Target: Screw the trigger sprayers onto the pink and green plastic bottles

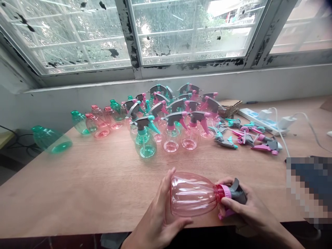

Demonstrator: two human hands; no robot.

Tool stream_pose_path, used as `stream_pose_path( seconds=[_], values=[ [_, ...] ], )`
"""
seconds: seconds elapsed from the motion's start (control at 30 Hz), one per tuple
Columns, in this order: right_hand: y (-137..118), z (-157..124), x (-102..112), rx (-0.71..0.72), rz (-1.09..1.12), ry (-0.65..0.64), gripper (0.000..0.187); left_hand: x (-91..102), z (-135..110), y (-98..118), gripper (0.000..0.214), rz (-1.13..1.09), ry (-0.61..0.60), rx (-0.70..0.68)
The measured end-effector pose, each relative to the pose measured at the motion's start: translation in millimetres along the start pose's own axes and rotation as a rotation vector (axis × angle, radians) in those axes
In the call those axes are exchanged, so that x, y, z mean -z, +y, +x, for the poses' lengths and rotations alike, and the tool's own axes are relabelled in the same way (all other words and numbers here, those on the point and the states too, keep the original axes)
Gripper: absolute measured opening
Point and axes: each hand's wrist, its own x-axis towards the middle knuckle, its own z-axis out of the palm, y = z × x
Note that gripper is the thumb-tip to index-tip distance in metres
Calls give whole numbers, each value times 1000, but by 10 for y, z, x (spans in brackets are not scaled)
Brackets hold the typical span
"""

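A clear pink spray bottle (pixel 193 194) lies on its side in the air above the table's front edge, its base toward the left. My left hand (pixel 162 211) is wrapped around the base end, thumb below and fingers behind. My right hand (pixel 241 204) grips the pink collar and the grey spray head (pixel 237 192) at the neck, with the thumb on the collar. The pink trigger points down, partly covered by the right fingers. The head sits on the bottle's red neck; whether it is tight I cannot tell.
Several pink and green spray bottles with heads (pixel 145 143) stand mid-table. Headless bottles (pixel 52 140) stand at the left. Loose spray heads (pixel 246 136) lie right, near a white power strip (pixel 261 121) with cables. A window (pixel 194 34) is behind; a pixelated patch covers the right edge.
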Motion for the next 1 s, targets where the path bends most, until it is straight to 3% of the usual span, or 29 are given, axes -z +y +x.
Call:
stream_pose_path(
  seconds=[0.1, 0.33, 0.5, 0.63, 0.73, 0.9, 1.0],
  values=[
    [-17, -13, -9, -19, -29, 5, 40, 3, 6, 9, 116, -30, 14, 46],
    [-17, 1, -18, -11, 6, 7, 43, -14, 22, -41, 89, -42, 28, 17],
    [-11, 9, -33, -4, 30, 30, 42, 4, 24, -54, 115, -165, 6, 79],
    [-15, 25, -50, 17, 27, 34, 43, 30, 40, -52, 91, -238, 9, 74],
    [-13, 39, -50, 14, 69, 40, 44, 10, 41, -55, 85, -226, 9, 34],
    [-6, 43, -40, -2, 82, 31, 46, -18, 44, -53, 114, -241, 35, 100],
    [-7, 42, -38, 0, 68, 7, 47, -16, 55, -58, 104, -158, 53, 100]
  ],
)
